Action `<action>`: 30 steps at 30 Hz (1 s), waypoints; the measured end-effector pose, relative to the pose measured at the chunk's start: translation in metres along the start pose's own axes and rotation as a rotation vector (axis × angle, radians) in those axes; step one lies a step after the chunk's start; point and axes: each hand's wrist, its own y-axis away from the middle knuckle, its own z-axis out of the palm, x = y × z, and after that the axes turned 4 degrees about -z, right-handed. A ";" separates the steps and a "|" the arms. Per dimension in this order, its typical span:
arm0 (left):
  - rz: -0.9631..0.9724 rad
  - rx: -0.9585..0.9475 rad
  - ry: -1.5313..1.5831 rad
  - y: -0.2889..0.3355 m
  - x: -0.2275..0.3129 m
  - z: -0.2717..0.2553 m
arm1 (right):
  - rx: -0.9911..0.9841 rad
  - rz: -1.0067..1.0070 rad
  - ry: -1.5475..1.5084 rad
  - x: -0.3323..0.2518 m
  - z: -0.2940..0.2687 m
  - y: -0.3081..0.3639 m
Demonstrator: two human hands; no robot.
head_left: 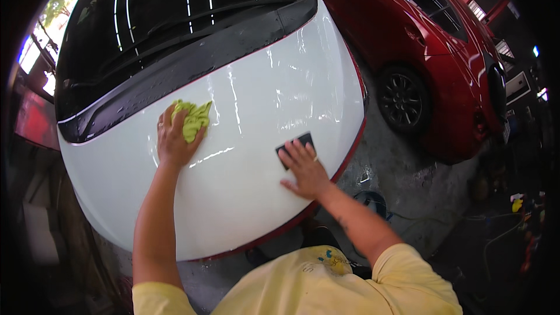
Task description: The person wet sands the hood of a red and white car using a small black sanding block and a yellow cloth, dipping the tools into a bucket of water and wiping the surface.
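Observation:
My left hand (173,140) is closed round a crumpled yellow-green cloth (196,121), resting on the white car hood (233,216). The cloth bunches between thumb and fingers. Toward the hood's right edge, my right hand (305,170) presses a thin black rectangular pad (304,139) against the surface. Its fingers lie stretched across the pad, with the thumb off to the side; the pad's underside is hidden. Wet-looking streaks and bright light reflections run over the hood, mostly above and between my hands.
Beyond the hood are black wiper cowl trim (192,61) and a dark windshield (169,6). A red car (420,52) stands close on the right. A dark bucket (373,203) and a thin hose (496,236) are on the grey floor (420,181).

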 end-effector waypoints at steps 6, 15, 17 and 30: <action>0.086 0.009 -0.003 0.005 -0.006 -0.004 | 0.134 0.194 0.096 0.215 -0.040 -0.190; 0.068 0.011 -0.014 0.000 -0.003 -0.004 | 0.135 0.422 0.036 0.167 -0.025 -0.178; 0.059 0.032 -0.027 0.003 -0.006 -0.011 | 0.122 0.328 0.018 0.070 0.003 -0.101; 0.032 0.010 -0.024 0.002 -0.003 -0.001 | 0.147 0.131 0.019 0.054 -0.003 -0.034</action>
